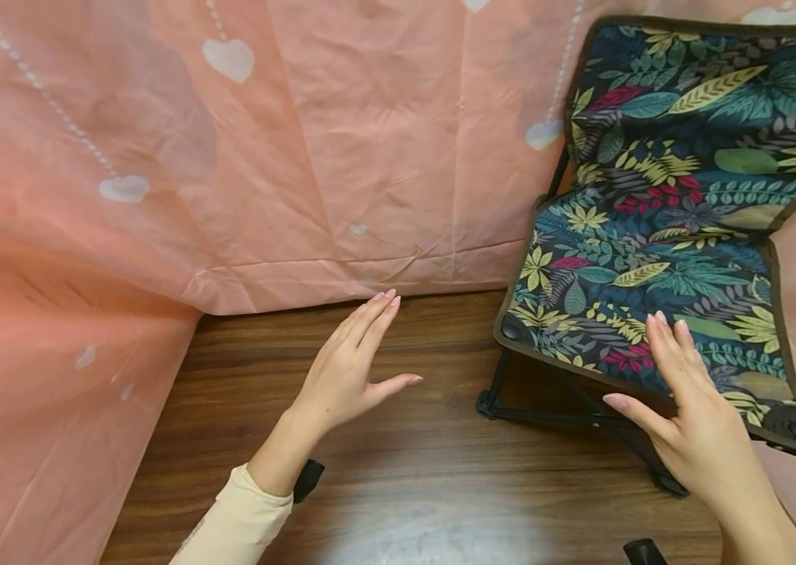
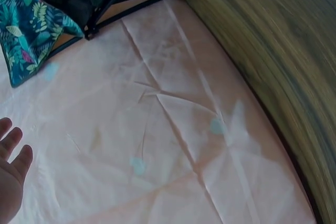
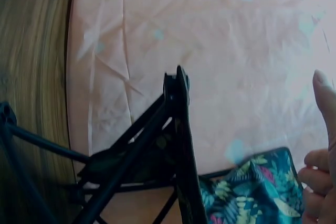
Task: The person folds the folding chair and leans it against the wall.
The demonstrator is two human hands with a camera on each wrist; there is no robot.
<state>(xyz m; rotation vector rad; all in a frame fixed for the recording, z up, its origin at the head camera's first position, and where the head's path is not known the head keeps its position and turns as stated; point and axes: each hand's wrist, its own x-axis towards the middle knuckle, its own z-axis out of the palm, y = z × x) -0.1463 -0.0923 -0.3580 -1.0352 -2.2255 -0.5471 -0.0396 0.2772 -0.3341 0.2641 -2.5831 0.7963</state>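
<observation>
A folding chair (image 1: pixel 659 227) with dark leaf-print fabric and a black frame stands at the right in the head view. My left hand (image 1: pixel 344 369) is held over the wooden floor, left of the chair, with straight fingers and the thumb apart; it holds nothing. My right hand (image 1: pixel 701 416) overlaps the chair's seat front in the head view, fingers extended, thumb spread, nothing in its grasp. In the right wrist view the black chair legs (image 3: pixel 128 166) and the fabric backrest (image 3: pixel 257 192) appear beside the right hand (image 3: pixel 320 182). The left wrist view catches only part of the left hand (image 2: pixel 10 171).
Pink cloth (image 1: pixel 369 157) with white hearts hangs behind and along the left side, its lower edge meeting the wooden floor (image 1: pixel 426 479). More pink cloth lies right of the chair. A black strap end (image 1: pixel 307 480) shows at the left wrist, by a cream sleeve (image 1: pixel 242 514).
</observation>
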